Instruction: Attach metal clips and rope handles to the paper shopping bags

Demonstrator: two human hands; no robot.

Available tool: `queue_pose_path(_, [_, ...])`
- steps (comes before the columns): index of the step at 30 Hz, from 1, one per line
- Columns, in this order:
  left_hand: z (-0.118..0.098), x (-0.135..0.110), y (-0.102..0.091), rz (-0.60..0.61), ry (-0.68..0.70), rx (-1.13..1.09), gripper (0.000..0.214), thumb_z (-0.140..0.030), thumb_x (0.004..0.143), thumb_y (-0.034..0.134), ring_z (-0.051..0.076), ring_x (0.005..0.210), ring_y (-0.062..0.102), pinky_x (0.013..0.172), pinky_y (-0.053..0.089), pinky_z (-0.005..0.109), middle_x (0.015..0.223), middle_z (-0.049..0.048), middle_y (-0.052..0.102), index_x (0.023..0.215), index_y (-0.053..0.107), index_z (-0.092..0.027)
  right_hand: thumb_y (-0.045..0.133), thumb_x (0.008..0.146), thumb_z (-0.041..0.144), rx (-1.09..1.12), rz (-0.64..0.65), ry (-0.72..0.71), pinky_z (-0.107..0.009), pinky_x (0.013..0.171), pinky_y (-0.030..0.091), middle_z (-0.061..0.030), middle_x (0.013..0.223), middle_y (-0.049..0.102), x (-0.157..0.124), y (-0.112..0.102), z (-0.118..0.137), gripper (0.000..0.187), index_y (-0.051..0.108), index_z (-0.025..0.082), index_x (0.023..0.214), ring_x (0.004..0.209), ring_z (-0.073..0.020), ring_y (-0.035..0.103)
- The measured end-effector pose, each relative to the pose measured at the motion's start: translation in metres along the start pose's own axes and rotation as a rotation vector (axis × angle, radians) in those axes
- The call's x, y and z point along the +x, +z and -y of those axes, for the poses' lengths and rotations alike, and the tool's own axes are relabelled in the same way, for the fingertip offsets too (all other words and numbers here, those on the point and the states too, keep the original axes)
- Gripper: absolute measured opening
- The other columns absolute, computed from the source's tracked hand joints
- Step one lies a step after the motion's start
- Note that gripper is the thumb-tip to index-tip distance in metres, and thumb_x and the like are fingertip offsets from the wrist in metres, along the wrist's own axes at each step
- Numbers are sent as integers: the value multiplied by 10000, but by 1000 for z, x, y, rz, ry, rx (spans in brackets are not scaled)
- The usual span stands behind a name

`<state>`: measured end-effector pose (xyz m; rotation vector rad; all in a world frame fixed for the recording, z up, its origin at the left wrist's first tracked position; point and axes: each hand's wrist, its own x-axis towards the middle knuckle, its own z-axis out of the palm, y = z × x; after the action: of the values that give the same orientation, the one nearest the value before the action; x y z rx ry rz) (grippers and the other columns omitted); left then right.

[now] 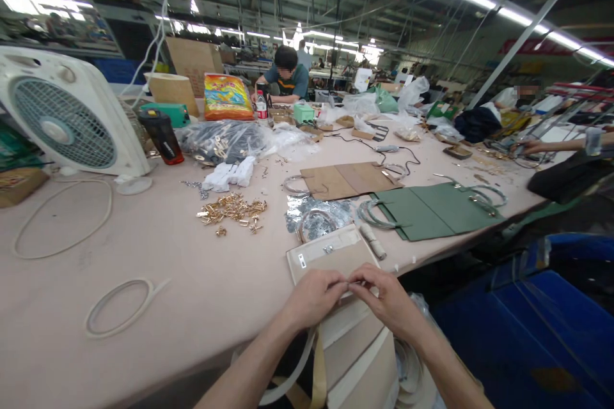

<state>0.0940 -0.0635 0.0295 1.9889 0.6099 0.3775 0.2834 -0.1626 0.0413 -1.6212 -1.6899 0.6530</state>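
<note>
My left hand (316,294) and my right hand (377,291) meet fingertip to fingertip at the table's front edge. Both are closed in a pinch; whatever sits between the fingers is too small to make out. Just beyond them lies a beige bag panel (314,262) with a white label and small metal bits (328,249) on it. Beside its right edge is a rolled beige strip (373,241). Under my hands, several cream panels (357,358) hang at my lap.
Green bag panels (441,208) and a brown bag panel (352,180) with looped handles lie behind. Gold metal fittings (230,209) are heaped mid-table. A fan (67,115) and tumbler (160,137) stand left. Blue bins (537,332) are at right. A person (288,77) works opposite.
</note>
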Motion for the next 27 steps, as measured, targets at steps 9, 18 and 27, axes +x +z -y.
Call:
queue_pose_path(9, [-3,-1,-3,20,-39,-21,375,-398,1002,490,153,688,589,649,404,237,684,-8,676,803,720,-181,651,979,399,-2,24,21,-314,777,517,-34,912,749,4,-1,-1,179,752,258,933,834,-212,674])
queue_pose_path(18, [-4,-1,-2,32,-5,-97,375,-377,1019,449,147,695,602,681,425,237,748,-2,696,940,752,-171,622,1003,384,-77,22,-7,-310,794,491,-27,910,720,7,-2,-1,182,711,250,918,853,-203,658])
queue_pose_path(27, [3,1,0,10,-9,-86,362,-369,997,486,139,662,584,647,400,235,693,-11,668,830,735,-167,573,1028,331,-65,88,-14,-302,791,458,-25,914,679,9,-4,2,163,658,240,923,868,-194,626])
